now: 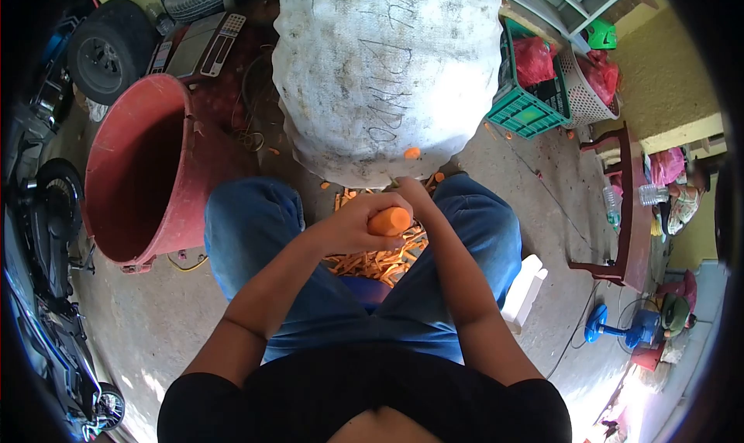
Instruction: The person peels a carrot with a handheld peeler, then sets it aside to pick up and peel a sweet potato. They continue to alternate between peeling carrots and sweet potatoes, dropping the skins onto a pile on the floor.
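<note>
— Well, gripping a carrot (390, 221) in the left hand (349, 227), curling the fingers right round its near end and holding it low between the knees, above the floor (155, 319).

— And doing what with the right hand (415, 197)?

— Setting it against the carrot's far end, half folded. Not managing to tell whether pinching some small tool or just pressing bare.

— Getting far along, at a guess?

— Probably sitting somewhere in the middle of the peeling. Looking at a heap of peelings (380, 263) lying on the floor right under the hands, so judging a fair number done already. Facing a big sack (387, 71) just beyond the knees, bulging full, so likely leaving a great deal more.

— Spotting any finished ones?

— Not finding any. Peering into the red tub (132, 187) on the left and meeting only shadow.

— Describing the materials, then?

— Taking the carrot first: smooth, bright orange, a blunt-ended cylinder. Seeing the peelings as thin, curled ribbons, with a few scraps straying toward the sack. Reading the sack as coarse white woven stuff, rounded, dusty, bearing dark scribbled writing. Judging the tub hard moulded plastic, scuffed about the rim. Noting rough grey concrete for the floor, and a green latticed crate (527, 113) off to the right.
</note>
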A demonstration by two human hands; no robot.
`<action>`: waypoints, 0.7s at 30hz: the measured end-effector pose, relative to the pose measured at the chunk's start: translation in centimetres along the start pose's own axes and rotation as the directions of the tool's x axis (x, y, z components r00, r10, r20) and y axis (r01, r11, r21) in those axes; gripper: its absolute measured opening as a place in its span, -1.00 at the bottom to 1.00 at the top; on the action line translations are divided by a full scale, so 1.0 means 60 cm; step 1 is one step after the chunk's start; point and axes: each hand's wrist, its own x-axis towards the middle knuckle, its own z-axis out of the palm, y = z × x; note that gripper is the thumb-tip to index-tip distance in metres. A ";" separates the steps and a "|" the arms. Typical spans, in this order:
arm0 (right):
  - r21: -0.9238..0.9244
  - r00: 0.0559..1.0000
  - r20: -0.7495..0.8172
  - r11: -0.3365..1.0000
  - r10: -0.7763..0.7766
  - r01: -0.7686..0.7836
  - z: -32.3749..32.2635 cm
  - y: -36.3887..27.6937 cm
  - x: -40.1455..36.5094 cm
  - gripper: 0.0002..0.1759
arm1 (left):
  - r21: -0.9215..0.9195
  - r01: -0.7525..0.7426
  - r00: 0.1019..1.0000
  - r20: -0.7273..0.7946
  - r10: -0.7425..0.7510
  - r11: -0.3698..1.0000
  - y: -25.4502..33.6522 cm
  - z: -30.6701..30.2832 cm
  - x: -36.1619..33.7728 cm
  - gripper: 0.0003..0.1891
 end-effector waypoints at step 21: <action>0.259 0.906 -0.424 0.958 -0.005 0.127 -0.045 -0.122 -0.060 -0.83 | 0.442 0.364 0.864 -0.489 -0.120 0.820 -0.107 -0.045 0.014 -0.56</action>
